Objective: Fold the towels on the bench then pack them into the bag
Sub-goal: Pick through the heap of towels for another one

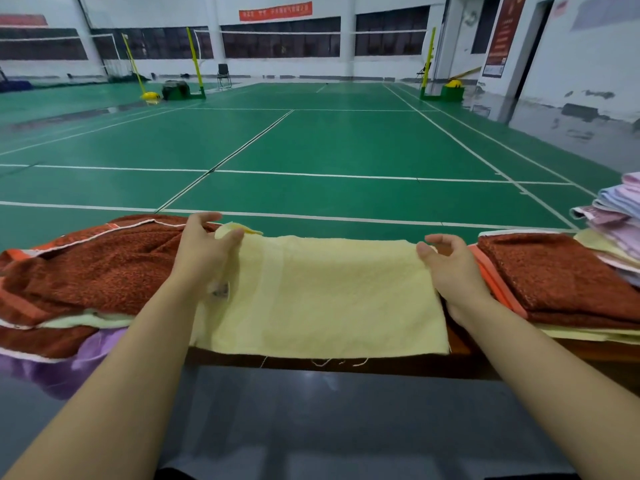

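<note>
Left hand pinches the far-left corner of the yellow towel, thumb on top, corner curled up off the cloth. Right hand sits at the towel's right edge, fingers loosely curled and apart, thumb tip touching the far-right corner; can't tell if it actually grips anything.

Head view, all relative to the yellow towel: it lies flat across the wooden bench, near edge at the bench's front lip with loose threads hanging. A small sewn-in label shows at its left side by the left wrist, print too small to read. Left of it, touching: a crumpled rust-brown towel with orange trim, over pale green and purple cloth. Right of it: a folded rust-brown towel on a pale yellow one. Further right, a stack of pink and blue towels. Beyond, green court floor; a red banner on the far wall, lettering unreadable.
</note>
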Demonstrator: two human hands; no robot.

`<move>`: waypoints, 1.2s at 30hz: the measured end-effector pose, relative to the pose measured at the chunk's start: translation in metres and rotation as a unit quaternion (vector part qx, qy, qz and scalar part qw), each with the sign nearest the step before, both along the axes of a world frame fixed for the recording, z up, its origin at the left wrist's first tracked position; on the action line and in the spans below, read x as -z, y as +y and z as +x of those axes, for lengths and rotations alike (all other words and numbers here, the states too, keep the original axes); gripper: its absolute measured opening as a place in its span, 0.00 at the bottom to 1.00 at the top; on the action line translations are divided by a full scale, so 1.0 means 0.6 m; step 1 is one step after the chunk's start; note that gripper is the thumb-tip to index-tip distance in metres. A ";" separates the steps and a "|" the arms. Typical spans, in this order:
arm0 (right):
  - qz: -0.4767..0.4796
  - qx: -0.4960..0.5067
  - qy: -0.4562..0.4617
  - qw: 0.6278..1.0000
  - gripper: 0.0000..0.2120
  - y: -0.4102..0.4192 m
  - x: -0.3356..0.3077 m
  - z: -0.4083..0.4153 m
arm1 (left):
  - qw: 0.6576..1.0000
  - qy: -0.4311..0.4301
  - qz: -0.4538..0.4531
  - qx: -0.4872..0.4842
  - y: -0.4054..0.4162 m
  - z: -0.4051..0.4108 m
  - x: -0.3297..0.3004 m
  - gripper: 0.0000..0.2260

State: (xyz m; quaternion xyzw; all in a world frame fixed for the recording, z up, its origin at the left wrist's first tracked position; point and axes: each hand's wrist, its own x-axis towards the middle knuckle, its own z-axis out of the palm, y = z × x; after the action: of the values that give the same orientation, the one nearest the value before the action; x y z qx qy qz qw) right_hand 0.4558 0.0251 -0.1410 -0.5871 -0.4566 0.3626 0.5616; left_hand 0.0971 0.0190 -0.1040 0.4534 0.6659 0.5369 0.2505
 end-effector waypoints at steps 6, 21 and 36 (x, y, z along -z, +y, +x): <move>0.058 -0.013 0.059 0.996 0.09 -0.002 -0.030 0.005 | 0.983 -0.182 0.017 0.023 0.007 0.009 -0.005 0.16; 0.201 0.076 0.056 0.975 0.13 0.044 -0.128 0.034 | 0.970 -0.152 0.164 0.095 0.047 0.069 -0.083 0.14; 0.312 0.124 -0.035 0.941 0.10 0.039 -0.145 0.075 | 0.950 -0.072 0.293 0.088 0.050 0.112 -0.106 0.14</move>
State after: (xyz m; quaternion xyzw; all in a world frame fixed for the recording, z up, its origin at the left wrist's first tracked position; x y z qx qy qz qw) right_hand 0.5005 0.0488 -0.0538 -0.4467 -0.4894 0.1086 0.7411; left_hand 0.1644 0.0492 -0.0402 0.5237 0.4174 0.7151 0.2003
